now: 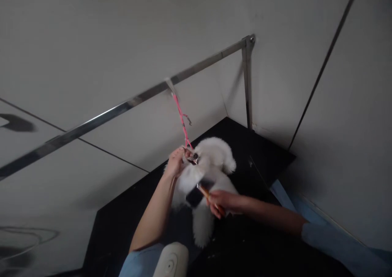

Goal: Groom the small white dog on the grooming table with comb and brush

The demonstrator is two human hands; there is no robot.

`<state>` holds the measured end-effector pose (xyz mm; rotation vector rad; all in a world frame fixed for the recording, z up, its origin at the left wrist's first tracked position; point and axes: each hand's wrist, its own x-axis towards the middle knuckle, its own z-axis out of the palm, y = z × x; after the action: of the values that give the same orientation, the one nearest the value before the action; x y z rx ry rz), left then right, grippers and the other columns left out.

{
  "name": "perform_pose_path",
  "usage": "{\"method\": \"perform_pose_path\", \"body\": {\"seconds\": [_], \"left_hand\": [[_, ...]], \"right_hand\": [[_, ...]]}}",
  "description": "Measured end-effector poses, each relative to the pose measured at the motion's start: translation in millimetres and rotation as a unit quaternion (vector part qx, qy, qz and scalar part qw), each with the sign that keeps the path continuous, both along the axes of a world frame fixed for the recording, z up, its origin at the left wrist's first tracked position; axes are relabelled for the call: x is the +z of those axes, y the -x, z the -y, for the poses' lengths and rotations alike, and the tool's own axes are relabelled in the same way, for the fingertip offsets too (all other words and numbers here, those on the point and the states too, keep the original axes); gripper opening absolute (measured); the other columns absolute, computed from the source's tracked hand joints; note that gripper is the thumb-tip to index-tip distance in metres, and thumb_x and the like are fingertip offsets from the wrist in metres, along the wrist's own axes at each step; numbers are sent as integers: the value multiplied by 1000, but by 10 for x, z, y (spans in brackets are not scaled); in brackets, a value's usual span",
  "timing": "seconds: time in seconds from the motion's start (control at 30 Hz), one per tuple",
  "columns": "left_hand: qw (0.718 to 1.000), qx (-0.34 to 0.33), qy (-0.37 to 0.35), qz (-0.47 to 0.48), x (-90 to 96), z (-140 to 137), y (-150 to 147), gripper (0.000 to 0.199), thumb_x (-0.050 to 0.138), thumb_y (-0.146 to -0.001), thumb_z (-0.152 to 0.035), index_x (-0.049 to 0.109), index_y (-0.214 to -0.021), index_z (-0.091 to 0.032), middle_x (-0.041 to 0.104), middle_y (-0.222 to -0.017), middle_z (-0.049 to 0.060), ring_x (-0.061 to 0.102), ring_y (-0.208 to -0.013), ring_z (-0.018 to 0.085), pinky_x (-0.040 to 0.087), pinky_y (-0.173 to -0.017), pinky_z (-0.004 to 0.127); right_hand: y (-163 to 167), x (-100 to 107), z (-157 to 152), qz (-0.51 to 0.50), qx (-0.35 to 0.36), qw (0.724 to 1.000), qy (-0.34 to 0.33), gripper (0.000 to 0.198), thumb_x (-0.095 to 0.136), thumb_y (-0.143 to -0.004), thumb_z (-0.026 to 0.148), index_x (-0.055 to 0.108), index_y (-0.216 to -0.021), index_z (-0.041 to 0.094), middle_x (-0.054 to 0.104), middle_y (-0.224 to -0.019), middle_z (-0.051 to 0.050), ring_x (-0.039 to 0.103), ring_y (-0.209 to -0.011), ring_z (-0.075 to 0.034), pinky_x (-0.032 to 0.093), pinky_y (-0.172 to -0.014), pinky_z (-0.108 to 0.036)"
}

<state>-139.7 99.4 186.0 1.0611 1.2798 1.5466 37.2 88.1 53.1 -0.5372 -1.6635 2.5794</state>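
A fluffy white dog (214, 154) is on a black table, its face partly hidden by my left hand. My left hand (176, 160) is closed at the dog's head, beside the dark nose and mouth. My right hand (221, 202) is wrapped round the orange-brown handle of a slicker brush (194, 196). The brush's dark, wide head is against the white coat of the dog's front, slightly blurred. A pink grooming loop (183, 124) hangs down to the dog's head near my left hand.
A metal bar (122, 107) crosses above the black table (245, 244), joined to an upright post (247, 85) at the right. A small hook dangles beside the loop. The white rounded end of a device (173, 258) rises at the bottom edge. Pale walls stand behind.
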Motion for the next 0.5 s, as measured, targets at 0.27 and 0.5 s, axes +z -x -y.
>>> {"method": "perform_pose_path", "body": {"seconds": [0.27,0.5], "left_hand": [[999,27,3,-41,-96,-73,79,58,83,-57,-66,52,-56,-17,58,-60,1,56,-57,15,48,-57,28],[967,-120,109,-196,-207,-553,-13,47,78,-68,-60,68,-64,-14,61,-60,2,48,-51,11,39,-51,22]], "right_hand": [[151,-409,107,12,-133,988,-77,35,52,-91,44,43,-63,24,40,-40,6,36,-38,-10,24,-43,-24],[551,-52,-507,-128,-494,858,61,45,71,-66,57,40,-72,24,38,-49,10,33,-43,-7,25,-43,-22]]}}
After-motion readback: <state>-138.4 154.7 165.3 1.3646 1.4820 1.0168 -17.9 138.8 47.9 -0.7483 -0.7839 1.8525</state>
